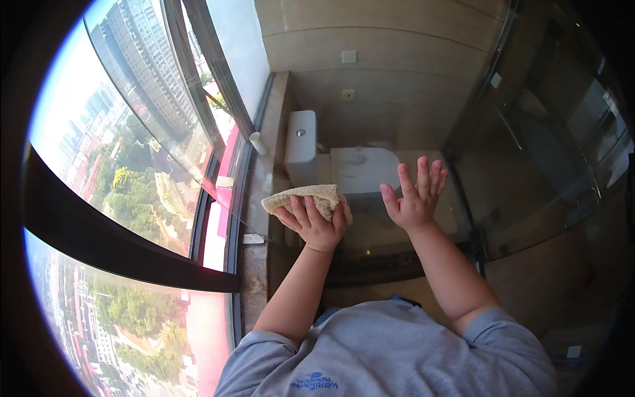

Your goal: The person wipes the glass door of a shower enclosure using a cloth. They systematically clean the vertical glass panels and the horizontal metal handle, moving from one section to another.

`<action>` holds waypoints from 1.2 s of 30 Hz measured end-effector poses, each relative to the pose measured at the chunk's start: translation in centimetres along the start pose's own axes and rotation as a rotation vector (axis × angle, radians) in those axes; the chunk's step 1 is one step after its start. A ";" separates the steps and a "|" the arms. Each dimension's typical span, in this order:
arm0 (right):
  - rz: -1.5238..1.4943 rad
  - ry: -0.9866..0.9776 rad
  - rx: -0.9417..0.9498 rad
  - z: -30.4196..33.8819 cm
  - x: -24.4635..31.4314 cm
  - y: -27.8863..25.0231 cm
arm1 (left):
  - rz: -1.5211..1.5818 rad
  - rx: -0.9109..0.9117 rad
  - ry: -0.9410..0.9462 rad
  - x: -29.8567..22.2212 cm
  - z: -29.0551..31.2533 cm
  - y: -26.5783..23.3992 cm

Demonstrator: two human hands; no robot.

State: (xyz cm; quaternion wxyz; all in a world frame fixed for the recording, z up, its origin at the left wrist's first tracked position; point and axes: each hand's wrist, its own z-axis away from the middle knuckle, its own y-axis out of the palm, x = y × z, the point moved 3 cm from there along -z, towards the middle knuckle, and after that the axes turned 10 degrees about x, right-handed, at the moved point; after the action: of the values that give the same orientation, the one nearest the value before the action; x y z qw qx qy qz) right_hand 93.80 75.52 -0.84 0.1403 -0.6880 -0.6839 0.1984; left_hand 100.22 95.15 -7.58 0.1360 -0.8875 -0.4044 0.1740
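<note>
My left hand [319, 225] is closed on a folded beige cloth [301, 193], with the fingers bent over its lower side. The cloth appears to lie against a hazy sheet of clear glass [370, 228] in front of me. To the right, my right hand [417, 196] is raised with its fingers stretched out and holds nothing. Its palm faces away from me; whether it touches the glass I cannot tell.
Beyond the glass stands a white toilet [301, 135] beside a stone ledge [278, 126]. A small white cylinder [258, 143] sits by the tall windows on the left, above a metal clip [253, 239]. Dark-framed glass [529, 165] rises at the right.
</note>
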 end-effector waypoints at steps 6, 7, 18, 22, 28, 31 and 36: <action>-0.021 0.011 0.017 -0.1 0.0 -0.1 | 0.126 -0.009 -0.130 -3.0 0.7 0.7; -0.048 0.007 0.018 0.0 -0.1 -0.3 | 0.176 0.000 -0.148 -3.9 0.0 0.4; -0.115 0.139 -0.110 0.8 -13.3 -6.6 | 0.029 -0.110 0.005 -13.9 -8.8 0.6; -0.018 0.071 -0.107 2.0 -14.9 -5.7 | -0.034 -0.025 0.004 -14.6 -3.2 2.9; -0.006 0.083 -0.125 2.3 -14.9 -5.4 | -0.044 0.046 -0.055 -16.2 1.5 5.4; -0.030 0.083 -0.129 2.2 -14.9 -5.4 | 0.078 0.062 -0.181 -17.8 0.2 5.0; -0.133 0.032 -0.061 2.1 -15.2 -6.5 | 0.191 -0.027 -0.155 -22.5 -5.1 3.5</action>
State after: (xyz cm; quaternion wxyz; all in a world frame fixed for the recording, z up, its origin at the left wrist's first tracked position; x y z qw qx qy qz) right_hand 87.30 60.36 1.61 0.1433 -0.6479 -0.7316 0.1566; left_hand 90.96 75.20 0.16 0.0751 -0.9077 -0.3295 0.2488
